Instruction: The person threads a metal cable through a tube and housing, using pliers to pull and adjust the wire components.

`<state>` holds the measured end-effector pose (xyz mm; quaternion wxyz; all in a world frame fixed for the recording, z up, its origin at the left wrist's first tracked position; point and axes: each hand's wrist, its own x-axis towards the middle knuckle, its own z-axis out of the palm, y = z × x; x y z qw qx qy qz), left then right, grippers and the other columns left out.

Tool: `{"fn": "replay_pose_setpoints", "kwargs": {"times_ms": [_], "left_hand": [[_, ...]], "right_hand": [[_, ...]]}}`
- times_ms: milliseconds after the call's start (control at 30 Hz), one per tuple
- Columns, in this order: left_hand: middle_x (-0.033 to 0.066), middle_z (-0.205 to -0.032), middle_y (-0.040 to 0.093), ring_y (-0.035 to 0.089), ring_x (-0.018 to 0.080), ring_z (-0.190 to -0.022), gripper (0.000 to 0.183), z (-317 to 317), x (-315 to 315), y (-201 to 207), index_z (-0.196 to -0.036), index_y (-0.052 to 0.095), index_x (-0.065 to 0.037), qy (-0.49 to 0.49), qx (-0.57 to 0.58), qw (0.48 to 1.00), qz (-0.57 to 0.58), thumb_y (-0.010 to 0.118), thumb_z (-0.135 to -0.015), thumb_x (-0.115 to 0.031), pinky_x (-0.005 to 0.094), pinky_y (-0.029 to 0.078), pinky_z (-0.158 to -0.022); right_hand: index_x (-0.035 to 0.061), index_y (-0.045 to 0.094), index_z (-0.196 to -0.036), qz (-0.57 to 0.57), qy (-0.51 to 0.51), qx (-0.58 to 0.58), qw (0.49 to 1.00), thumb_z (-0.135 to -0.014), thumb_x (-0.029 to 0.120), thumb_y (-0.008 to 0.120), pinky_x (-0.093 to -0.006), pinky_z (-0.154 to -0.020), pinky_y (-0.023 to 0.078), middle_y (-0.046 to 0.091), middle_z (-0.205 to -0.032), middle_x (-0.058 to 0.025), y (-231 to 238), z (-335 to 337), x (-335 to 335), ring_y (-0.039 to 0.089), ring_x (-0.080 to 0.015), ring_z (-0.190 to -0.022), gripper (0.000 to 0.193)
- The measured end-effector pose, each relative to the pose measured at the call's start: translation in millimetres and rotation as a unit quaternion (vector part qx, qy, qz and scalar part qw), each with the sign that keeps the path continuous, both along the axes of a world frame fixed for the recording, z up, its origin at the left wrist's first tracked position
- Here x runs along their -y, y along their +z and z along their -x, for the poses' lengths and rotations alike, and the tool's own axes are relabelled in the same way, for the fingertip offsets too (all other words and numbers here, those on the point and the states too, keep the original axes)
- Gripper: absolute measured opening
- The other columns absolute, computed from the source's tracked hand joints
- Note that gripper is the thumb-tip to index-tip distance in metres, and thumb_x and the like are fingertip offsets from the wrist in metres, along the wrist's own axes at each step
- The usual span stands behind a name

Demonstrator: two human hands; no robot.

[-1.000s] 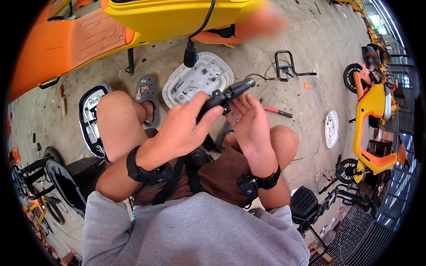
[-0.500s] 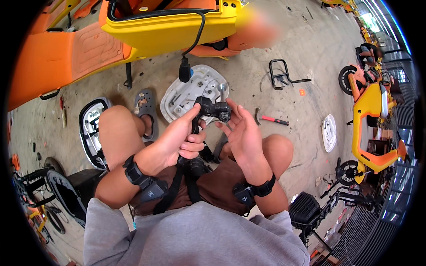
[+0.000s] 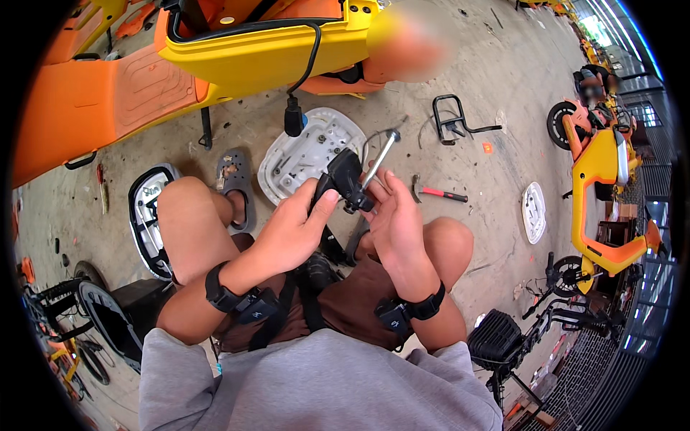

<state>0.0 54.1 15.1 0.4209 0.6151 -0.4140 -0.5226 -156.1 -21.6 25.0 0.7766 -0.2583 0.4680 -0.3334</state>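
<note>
A black part with a blocky head (image 3: 345, 172) is tilted up in front of my lap, its exact kind unclear. My left hand (image 3: 293, 224) is closed round its handle end, with the thumb along the near side. From the head a silver metal rod (image 3: 379, 159) slants up to the right and ends in a round cap. At the rod's lower end, the bent fingers of my right hand (image 3: 394, 223) press against the part, palm turned up; some fingertips are hidden behind it.
Beyond my hands a white plastic shell (image 3: 287, 154) lies on the concrete floor. A red-handled hammer (image 3: 442, 194) and a black tubular frame (image 3: 449, 118) lie to the right. A yellow-orange scooter (image 3: 266, 61) fills the far left, its black cable plug (image 3: 293, 118) hanging down.
The black part has been turned in my left hand, so its rod now points up to the right. My right fingers have closed in against it.
</note>
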Motion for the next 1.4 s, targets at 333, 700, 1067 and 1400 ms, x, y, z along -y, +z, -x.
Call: {"fn": "replay_pose_setpoints", "kwargs": {"times_ms": [333,700,1067,1400], "left_hand": [[0.0171,-0.068,0.057,0.052,0.0227,-0.059,0.035,0.0,-1.2,13.5,-0.094,0.050,0.003,0.019,0.112,0.990,0.079,0.054,-0.098,-0.032,0.0384,0.043,-0.058],[0.0013,-0.058,0.048,0.038,0.0060,-0.056,0.033,2.1,-2.4,3.7,-0.080,0.051,0.000,0.054,0.057,0.988,0.137,0.061,-0.096,-0.027,0.0265,0.033,-0.049],[-0.0021,-0.058,0.046,0.036,0.0050,-0.054,0.026,-6.0,-7.5,11.3,-0.084,0.055,0.003,0.060,-0.062,0.970,0.225,0.057,-0.097,-0.020,0.0240,0.030,-0.047],[-0.0016,-0.057,0.043,0.037,0.0047,-0.055,0.026,-14.3,-14.9,21.7,-0.078,0.056,0.001,0.024,0.012,0.970,0.241,0.063,-0.093,-0.020,0.0244,0.033,-0.048]], "right_hand": [[0.0069,0.053,-0.127,-0.025,0.008,0.036,0.999,-0.099,0.035,0.044,-0.0371,-0.097,0.037,0.059,-0.124,-0.0059,-5.7,3.9,-0.2,0.052,-0.0176,-0.115,0.041],[0.0004,0.043,-0.133,-0.009,-0.098,0.071,0.993,-0.100,0.046,0.038,-0.0435,-0.099,0.041,0.056,-0.127,-0.0158,-13.0,10.1,8.8,0.051,-0.0250,-0.116,0.057],[-0.0084,0.036,-0.134,-0.079,-0.242,0.207,0.945,-0.101,0.039,0.034,-0.0464,-0.099,0.042,0.051,-0.133,-0.0218,-6.6,59.2,76.1,0.053,-0.0328,-0.117,0.058],[0.0030,0.053,-0.128,0.140,-0.183,0.248,0.941,-0.093,0.014,0.045,-0.0398,-0.093,0.046,0.061,-0.121,-0.0090,52.9,134.8,63.9,0.058,-0.0219,-0.105,0.038]]}}
